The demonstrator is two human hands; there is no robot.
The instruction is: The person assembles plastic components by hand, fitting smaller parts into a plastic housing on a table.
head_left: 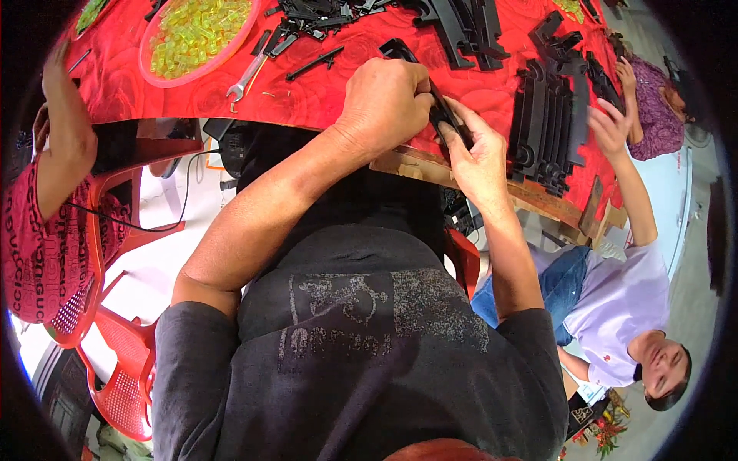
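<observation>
A long, narrow black plastic part point(440, 114) is held at a slant over the near edge of the red-covered table. My left hand point(384, 101) is closed on its upper side, with the fingers pinched and partly hidden behind the knuckles. Lower down, my right hand point(478, 154) grips the same part between thumb and fingers. Whatever my left fingertips pinch besides the part is too small to tell. Beyond my left hand lies a thin black rod-like piece point(314, 63). A row of ribbed black parts point(544, 123) lies to the right of my right hand.
A pink basin point(144, 58) of small yellow-green clear pieces point(196, 38) stands far left, beside a metal wrench point(247, 79). Larger black parts point(453, 31) and small black pieces point(307, 19) lie at the back. Co-workers sit left and right; one's hand point(611, 127) reaches toward the ribbed parts.
</observation>
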